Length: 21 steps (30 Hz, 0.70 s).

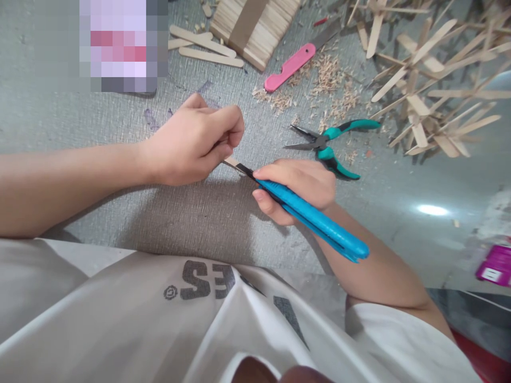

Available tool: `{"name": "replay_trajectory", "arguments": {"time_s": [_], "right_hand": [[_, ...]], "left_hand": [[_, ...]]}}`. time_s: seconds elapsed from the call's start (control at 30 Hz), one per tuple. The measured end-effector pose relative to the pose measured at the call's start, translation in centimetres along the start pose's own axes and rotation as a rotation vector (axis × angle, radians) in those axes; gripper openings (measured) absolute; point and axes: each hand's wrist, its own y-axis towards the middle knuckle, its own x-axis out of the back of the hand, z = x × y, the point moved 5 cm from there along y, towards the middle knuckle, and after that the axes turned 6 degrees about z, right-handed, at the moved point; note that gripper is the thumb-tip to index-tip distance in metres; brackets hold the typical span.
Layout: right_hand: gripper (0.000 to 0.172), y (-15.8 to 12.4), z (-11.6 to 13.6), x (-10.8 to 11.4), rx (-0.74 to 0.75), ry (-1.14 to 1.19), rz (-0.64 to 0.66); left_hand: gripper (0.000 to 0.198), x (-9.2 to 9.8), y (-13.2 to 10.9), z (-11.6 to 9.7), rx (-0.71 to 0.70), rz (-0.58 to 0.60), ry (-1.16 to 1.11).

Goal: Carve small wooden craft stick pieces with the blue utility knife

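Observation:
My left hand [195,141] is closed in a pinch around a small wooden piece [230,161], most of it hidden by the fingers. My right hand [297,186] grips a blue utility knife [319,221], its dark blade [244,169] extended and resting against the wooden piece just below my left fingers. Both hands hover over the grey textured surface [191,213], close to my body.
Teal-handled pliers [331,143] lie just beyond my right hand. A pink knife [289,67], wood shavings [327,80], a banded stack of craft sticks [253,26], loose sticks [203,45] and a stick structure [431,90] lie further back. A purple object [495,266] sits at right.

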Motion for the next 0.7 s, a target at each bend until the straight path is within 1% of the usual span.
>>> {"name": "replay_trajectory", "arguments": {"time_s": [0.07, 0.23, 0.43, 0.53, 0.7], "right_hand": [[0.016, 0.03, 0.00, 0.05, -0.006, -0.007, -0.009], [0.016, 0.09, -0.12, 0.21, -0.035, -0.014, -0.036], [0.019, 0.01, -0.30, 0.16, -0.049, -0.030, -0.055], [0.020, 0.03, -0.29, 0.13, -0.049, -0.026, -0.060], [0.018, 0.08, -0.25, 0.10, -0.032, -0.010, -0.070]], "left_hand": [[0.011, -0.05, -0.04, 0.00, -0.007, -0.004, 0.000], [0.027, -0.34, -0.12, -0.18, -0.033, 0.023, 0.007], [0.034, -0.05, -0.62, -0.37, -0.121, -0.004, 0.021], [0.039, -0.04, -0.80, -0.18, -0.112, -0.001, 0.022], [0.039, -0.09, -0.81, -0.24, -0.145, -0.004, 0.024]]}}
